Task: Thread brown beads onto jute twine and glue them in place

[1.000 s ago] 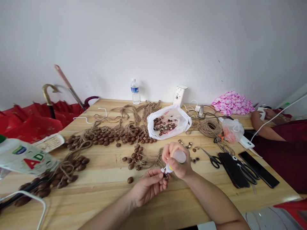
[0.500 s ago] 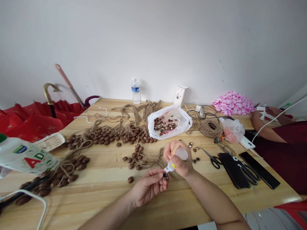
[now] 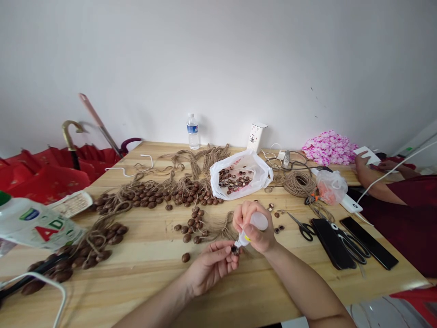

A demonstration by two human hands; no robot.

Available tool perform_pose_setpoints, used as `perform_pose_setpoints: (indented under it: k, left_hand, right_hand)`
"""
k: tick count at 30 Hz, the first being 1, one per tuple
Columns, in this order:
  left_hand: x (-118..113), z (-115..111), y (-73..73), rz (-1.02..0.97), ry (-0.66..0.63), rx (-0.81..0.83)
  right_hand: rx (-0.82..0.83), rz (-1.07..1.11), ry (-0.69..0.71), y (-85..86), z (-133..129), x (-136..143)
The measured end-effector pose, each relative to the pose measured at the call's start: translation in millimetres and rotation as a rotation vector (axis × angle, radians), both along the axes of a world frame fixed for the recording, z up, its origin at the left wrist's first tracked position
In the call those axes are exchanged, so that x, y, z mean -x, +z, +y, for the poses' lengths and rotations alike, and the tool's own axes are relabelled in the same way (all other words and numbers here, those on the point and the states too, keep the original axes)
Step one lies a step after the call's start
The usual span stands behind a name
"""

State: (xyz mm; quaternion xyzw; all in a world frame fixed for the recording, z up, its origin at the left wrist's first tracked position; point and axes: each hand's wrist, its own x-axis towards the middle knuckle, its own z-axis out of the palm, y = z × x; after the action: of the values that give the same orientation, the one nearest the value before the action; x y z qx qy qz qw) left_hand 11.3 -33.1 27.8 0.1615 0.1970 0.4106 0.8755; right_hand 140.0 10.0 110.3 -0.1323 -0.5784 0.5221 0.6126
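Note:
My left hand (image 3: pixel 213 268) pinches a dark brown, cracked nutshell (image 3: pixel 235 250) between thumb and fingertips, its opening facing up. In my right hand (image 3: pixel 264 239) is a small white glue bottle (image 3: pixel 258 221), tipped with its nozzle down at the shell. Just beyond my hands lies a bundle of frayed twine (image 3: pixel 223 228) with several brown nuts (image 3: pixel 194 221) at its left. A single nut (image 3: pixel 185 257) rests left of my left hand. Behind, an open white plastic bag (image 3: pixel 242 197) holds many shell pieces. A few shell halves (image 3: pixel 278 228) lie right of my right hand.
Piles of nuts tied with twine (image 3: pixel 146 196) spread across the left. A large white bottle (image 3: pixel 37 223) lies at the left edge. To the right are scissors (image 3: pixel 303 228), phones (image 3: pixel 370 241) and a twine coil (image 3: pixel 300 183). A co-worker's hand (image 3: pixel 362 159) holds something white.
My hands stay almost in place, with the bottle nozzle still at the shell. At the far right, the co-worker's hand has shifted left and raised a white piece.

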Motion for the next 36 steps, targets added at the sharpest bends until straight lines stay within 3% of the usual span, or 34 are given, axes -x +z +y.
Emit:
perform_pose_setpoints:
  k: [22,31,36]
  left_hand:
    - [0.7,0.3,-1.4,0.005,0.016,-0.043]
    - [-1.3,1.0,-0.6,0.005,0.006,-0.062]
    - [-0.9,-0.1,0.1,0.005,0.0,-0.062]
  right_hand:
    - [0.092,0.068,0.173,4.7,0.8,-5.5]
    - [0.11,0.126,0.092,2.6,1.6,-0.3]
    - [0.116,0.114,0.114,0.0,2.2,0.2]
